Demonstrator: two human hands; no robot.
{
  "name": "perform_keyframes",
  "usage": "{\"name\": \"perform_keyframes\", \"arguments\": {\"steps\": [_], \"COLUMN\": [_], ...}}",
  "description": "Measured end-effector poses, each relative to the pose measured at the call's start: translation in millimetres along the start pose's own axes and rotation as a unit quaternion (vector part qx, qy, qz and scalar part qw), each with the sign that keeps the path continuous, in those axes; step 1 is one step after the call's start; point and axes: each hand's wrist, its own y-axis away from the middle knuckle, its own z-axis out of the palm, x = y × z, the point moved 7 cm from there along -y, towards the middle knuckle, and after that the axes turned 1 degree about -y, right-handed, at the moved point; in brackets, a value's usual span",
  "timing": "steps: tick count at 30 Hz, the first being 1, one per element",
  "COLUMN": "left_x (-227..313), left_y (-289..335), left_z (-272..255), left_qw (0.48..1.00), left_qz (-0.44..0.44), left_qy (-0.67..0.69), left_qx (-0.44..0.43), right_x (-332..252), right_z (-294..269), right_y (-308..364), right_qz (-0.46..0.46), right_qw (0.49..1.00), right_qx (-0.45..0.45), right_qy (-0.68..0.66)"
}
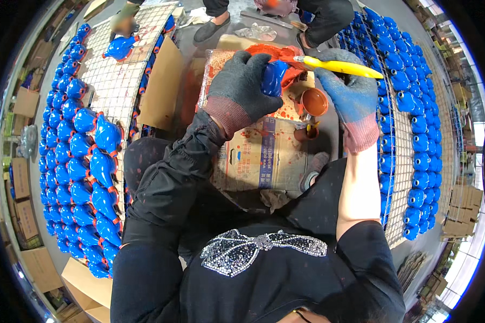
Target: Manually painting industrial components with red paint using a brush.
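My left hand (241, 89), in a dark grey work glove with a reddish cuff, is closed round a glossy blue part (275, 78). In my right hand (353, 91), gloved in grey and blue, is a paintbrush with a yellow handle (346, 67). The brush head points left, toward the blue part; whether they touch I cannot tell. Behind the part lies a red-stained cloth (288, 55). Between my hands, below the brush, stands a cup of orange-red paint (314, 102). A smaller brown cup (305, 133) with something yellow in it is nearer me.
Rows of glossy blue parts with red ends stand on a mesh rack (129, 64) at left and more blue parts (417, 134) at right. A paint-spattered cardboard box (242, 167) is before me. A co-worker's gloved hand (124, 24) and another person's legs (326, 21) are beyond.
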Motion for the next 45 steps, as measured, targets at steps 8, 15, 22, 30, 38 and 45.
{"name": "perform_keyframes", "arguments": {"steps": [8, 15, 22, 30, 38, 45], "left_x": [-2.2, 4.8, 11.2, 6.1, -5.2, -18.3], "left_y": [3.6, 13.9, 15.5, 21.5, 6.6, -1.9], "left_z": [-9.3, -2.3, 16.6, 27.6, 4.1, -11.9], "left_qw": [0.826, 0.537, 0.359, 0.347, 0.433, 0.446], "left_qz": [-0.163, -0.229, -0.138, -0.136, -0.116, 0.007], "left_qy": [0.533, 0.809, 0.918, 0.919, 0.893, 0.894], "left_qx": [-0.086, -0.075, -0.094, -0.128, -0.050, 0.030], "right_x": [9.1, 49.8, 89.5, 71.1, 40.5, -55.2], "right_z": [-31.0, -0.8, 31.6, 23.8, -24.0, -5.0], "right_y": [5.9, 8.3, 9.7, 0.7, -1.5, 13.5], "right_qz": [0.005, 0.067, 0.102, 0.093, 0.055, -0.167], "right_qw": [0.987, 0.800, 0.712, 0.748, 0.910, 0.962], "right_qx": [0.118, 0.123, 0.121, 0.122, 0.143, 0.038], "right_qy": [-0.108, -0.584, -0.685, -0.645, -0.385, -0.211]}}
